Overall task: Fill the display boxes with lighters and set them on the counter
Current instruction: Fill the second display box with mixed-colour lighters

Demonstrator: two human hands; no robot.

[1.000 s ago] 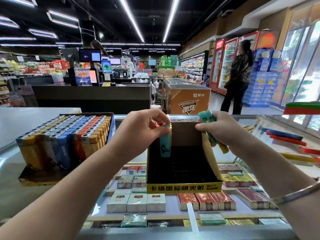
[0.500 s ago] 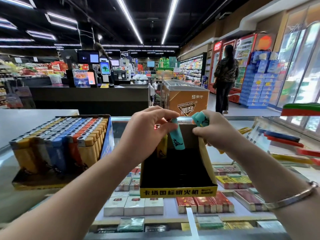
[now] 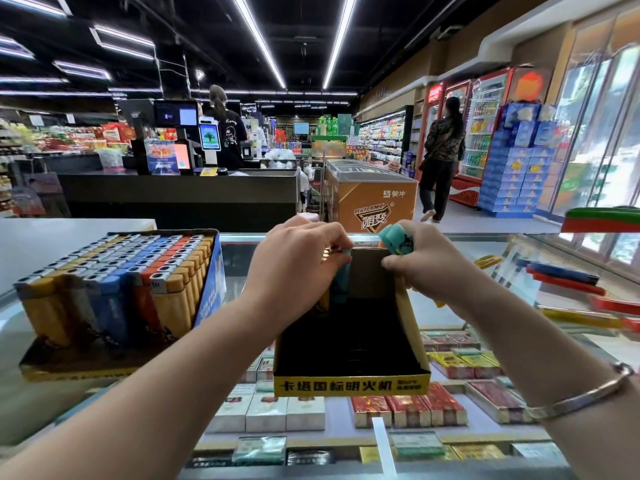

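Observation:
A black display box with a yellow front strip (image 3: 351, 385) stands on the glass counter (image 3: 239, 258) in front of me, nearly bare inside. My left hand (image 3: 294, 265) pinches the top of a teal lighter (image 3: 341, 285) standing upright at the box's back left corner, beside a yellow lighter that my hand mostly hides. My right hand (image 3: 426, 261) grips a bunch of teal lighters (image 3: 394, 239) above the box's back right corner. A second display box (image 3: 114, 282), packed with yellow, blue, grey and orange lighters, sits to the left.
Cigarette packs (image 3: 304, 412) lie under the glass. Long coloured items (image 3: 568, 282) rest on the counter at right. A checkout desk (image 3: 180, 199), an orange freezer (image 3: 372, 199) and two people stand beyond the counter.
My left hand has brought the teal lighter down from above the box into its back left corner. My right hand, still holding its bunch, has dropped closer to the box's back edge.

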